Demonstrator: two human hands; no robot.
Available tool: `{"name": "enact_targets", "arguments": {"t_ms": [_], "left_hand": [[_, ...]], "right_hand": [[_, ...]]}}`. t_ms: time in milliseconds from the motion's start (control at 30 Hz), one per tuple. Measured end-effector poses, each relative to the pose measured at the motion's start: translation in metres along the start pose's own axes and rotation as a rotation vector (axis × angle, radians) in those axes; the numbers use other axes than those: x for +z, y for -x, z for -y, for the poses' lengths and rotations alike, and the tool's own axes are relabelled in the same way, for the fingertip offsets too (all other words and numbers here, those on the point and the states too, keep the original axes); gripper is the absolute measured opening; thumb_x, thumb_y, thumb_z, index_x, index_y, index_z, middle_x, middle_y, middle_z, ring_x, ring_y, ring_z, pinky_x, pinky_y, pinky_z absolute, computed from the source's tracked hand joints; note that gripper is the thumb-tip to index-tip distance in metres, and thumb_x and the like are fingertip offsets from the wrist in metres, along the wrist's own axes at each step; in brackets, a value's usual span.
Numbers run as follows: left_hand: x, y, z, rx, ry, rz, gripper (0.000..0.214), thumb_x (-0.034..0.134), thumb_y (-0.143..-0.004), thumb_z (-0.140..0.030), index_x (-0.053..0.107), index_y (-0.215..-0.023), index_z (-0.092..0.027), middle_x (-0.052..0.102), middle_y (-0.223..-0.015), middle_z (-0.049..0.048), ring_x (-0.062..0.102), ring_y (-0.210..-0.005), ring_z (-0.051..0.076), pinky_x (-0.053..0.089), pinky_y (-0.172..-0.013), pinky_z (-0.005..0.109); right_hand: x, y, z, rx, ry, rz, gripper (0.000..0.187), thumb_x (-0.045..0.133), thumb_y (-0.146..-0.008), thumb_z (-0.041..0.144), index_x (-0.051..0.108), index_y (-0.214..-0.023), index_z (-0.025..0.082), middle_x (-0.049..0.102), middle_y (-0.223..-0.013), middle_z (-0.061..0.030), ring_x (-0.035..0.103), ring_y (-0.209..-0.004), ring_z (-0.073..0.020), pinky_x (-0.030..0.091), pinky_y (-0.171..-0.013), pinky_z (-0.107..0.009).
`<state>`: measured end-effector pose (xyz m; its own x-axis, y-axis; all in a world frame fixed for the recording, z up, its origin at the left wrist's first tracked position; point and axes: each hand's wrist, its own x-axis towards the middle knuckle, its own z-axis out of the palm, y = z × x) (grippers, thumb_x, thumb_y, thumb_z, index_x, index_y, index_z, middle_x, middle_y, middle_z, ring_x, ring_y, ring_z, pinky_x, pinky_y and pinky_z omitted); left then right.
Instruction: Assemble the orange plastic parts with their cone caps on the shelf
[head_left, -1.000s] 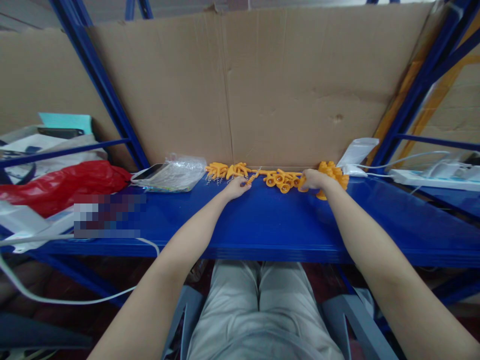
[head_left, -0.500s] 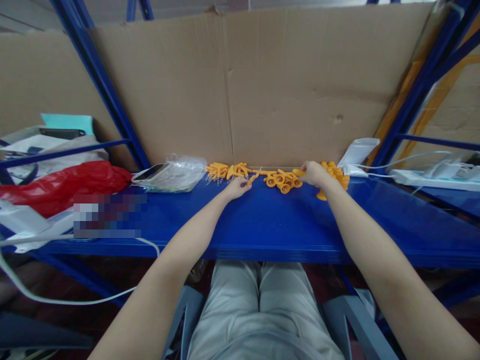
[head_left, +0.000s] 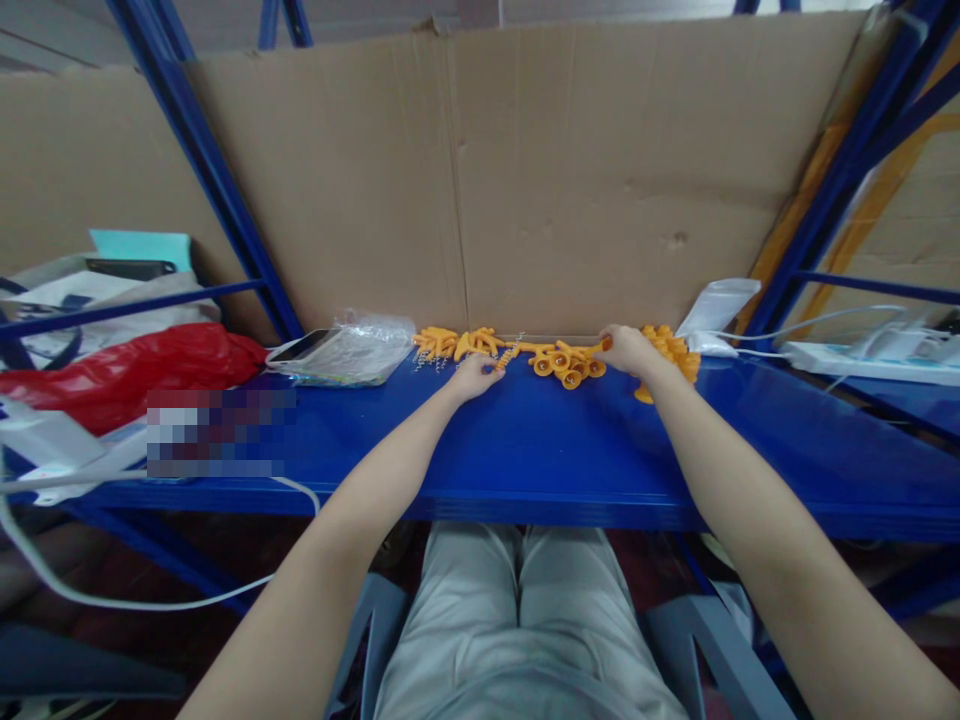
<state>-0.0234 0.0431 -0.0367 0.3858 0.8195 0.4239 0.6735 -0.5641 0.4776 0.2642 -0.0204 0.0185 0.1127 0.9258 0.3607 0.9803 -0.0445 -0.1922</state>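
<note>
My left hand (head_left: 478, 377) is closed in a pinch on an orange piece with a spiral metal wire (head_left: 508, 357), its wire end pointing up and away. Behind it lies a pile of orange handles with spiral wires (head_left: 442, 345). In the middle of the shelf is a cluster of orange cup-ended pieces (head_left: 570, 367), their round open ends facing me. My right hand (head_left: 626, 348) has its fingers closed on a small orange part (head_left: 604, 343) just right of that cluster. Beside this hand stands a heap of orange pieces (head_left: 677, 352), partly hidden by my wrist.
A cardboard sheet (head_left: 570, 170) stands behind the blue shelf (head_left: 540, 450). A phone (head_left: 304, 346) and clear plastic bags (head_left: 367, 350) lie left, near a red bag (head_left: 150, 365). A white device (head_left: 716, 310) and power strip (head_left: 862, 358) are right.
Both hands stay in nearly the same places. Less of the orange part sticks out from the right fingertips than before. The left hand keeps its hold on the spiral-wire piece.
</note>
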Motion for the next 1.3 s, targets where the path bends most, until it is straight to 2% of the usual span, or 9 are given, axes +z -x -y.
{"name": "enact_targets", "arguments": {"t_ms": [100,200,333,633,700,767,900,1100,1300], "left_hand": [[-0.002,0.001,-0.001,-0.007,0.062,-0.035,0.014,0.07,-0.081,-0.027,0.071,-0.076,-0.014,0.071,-0.089,0.0091,0.07,-0.08,0.023,0.056,-0.082,0.039],[-0.002,0.002,-0.002,-0.092,0.151,-0.027,0.015,0.069,-0.084,-0.026,0.072,-0.088,-0.012,0.07,-0.105,0.0118,0.07,-0.067,0.018,0.058,-0.07,0.038],[0.0,0.002,-0.003,-0.147,0.213,-0.001,0.016,0.07,-0.085,-0.023,0.071,-0.097,-0.013,0.07,-0.107,0.0128,0.07,-0.059,0.017,0.059,-0.063,0.037],[0.004,0.003,-0.003,-0.161,0.302,0.022,0.024,0.071,-0.084,-0.022,0.072,-0.107,-0.013,0.072,-0.106,0.0172,0.074,-0.072,0.024,0.061,-0.06,0.039],[0.004,0.003,-0.003,-0.128,0.275,-0.001,0.021,0.069,-0.084,-0.019,0.073,-0.104,-0.014,0.072,-0.108,0.016,0.074,-0.077,0.025,0.062,-0.064,0.04],[0.002,0.002,-0.003,-0.048,0.188,-0.056,0.017,0.067,-0.081,-0.013,0.073,-0.097,-0.015,0.072,-0.108,0.0124,0.074,-0.089,0.025,0.062,-0.078,0.044],[-0.004,-0.001,-0.002,0.123,0.002,-0.151,0.014,0.066,-0.076,-0.007,0.072,-0.083,-0.018,0.074,-0.109,0.0072,0.066,-0.114,0.026,0.048,-0.107,0.049],[-0.004,-0.001,-0.001,0.161,-0.048,-0.215,0.016,0.065,-0.076,-0.007,0.072,-0.085,-0.018,0.073,-0.116,0.0089,0.065,-0.117,0.024,0.044,-0.112,0.047],[-0.001,-0.002,0.002,0.221,-0.066,-0.241,0.017,0.065,-0.075,-0.008,0.072,-0.086,-0.018,0.073,-0.116,0.0086,0.066,-0.115,0.024,0.046,-0.109,0.047]], "right_hand": [[-0.001,0.0,0.001,-0.001,0.004,0.005,0.039,0.067,-0.081,0.022,0.07,-0.12,0.016,0.074,-0.114,-0.0134,0.069,-0.106,-0.0262,0.052,-0.088,-0.03],[-0.002,0.001,0.003,0.002,0.007,0.019,0.039,0.066,-0.084,0.022,0.069,-0.121,0.014,0.073,-0.116,-0.0147,0.069,-0.106,-0.026,0.051,-0.09,-0.03],[-0.003,0.002,0.004,-0.023,0.004,0.039,0.038,0.065,-0.085,0.021,0.07,-0.121,0.012,0.074,-0.116,-0.0158,0.069,-0.105,-0.0261,0.051,-0.09,-0.03],[-0.005,0.002,0.005,-0.065,-0.027,0.047,0.033,0.061,-0.083,0.016,0.074,-0.113,0.015,0.076,-0.111,-0.011,0.071,-0.097,-0.0233,0.053,-0.085,-0.025],[-0.006,0.003,0.006,-0.061,-0.045,0.04,0.031,0.061,-0.083,0.016,0.075,-0.111,0.014,0.076,-0.11,-0.0117,0.072,-0.098,-0.0241,0.053,-0.086,-0.026],[-0.006,0.003,0.006,-0.048,-0.062,0.012,0.03,0.062,-0.084,0.015,0.076,-0.11,0.013,0.076,-0.112,-0.013,0.071,-0.103,-0.0259,0.052,-0.091,-0.028],[-0.003,0.003,0.008,-0.071,-0.242,-0.057,0.036,0.064,-0.083,0.015,0.073,-0.118,0.013,0.074,-0.117,-0.0131,0.069,-0.107,-0.0249,0.052,-0.096,-0.032],[-0.003,0.005,0.019,-0.165,-0.662,-0.019,0.04,0.066,-0.083,0.015,0.068,-0.123,0.012,0.075,-0.111,-0.0125,0.071,-0.098,-0.022,0.057,-0.088,-0.035],[0.002,0.005,0.019,-0.234,-0.751,0.093,0.034,0.069,-0.081,0.014,0.071,-0.115,0.014,0.075,-0.109,-0.0098,0.071,-0.093,-0.0185,0.058,-0.087,-0.033]]}}
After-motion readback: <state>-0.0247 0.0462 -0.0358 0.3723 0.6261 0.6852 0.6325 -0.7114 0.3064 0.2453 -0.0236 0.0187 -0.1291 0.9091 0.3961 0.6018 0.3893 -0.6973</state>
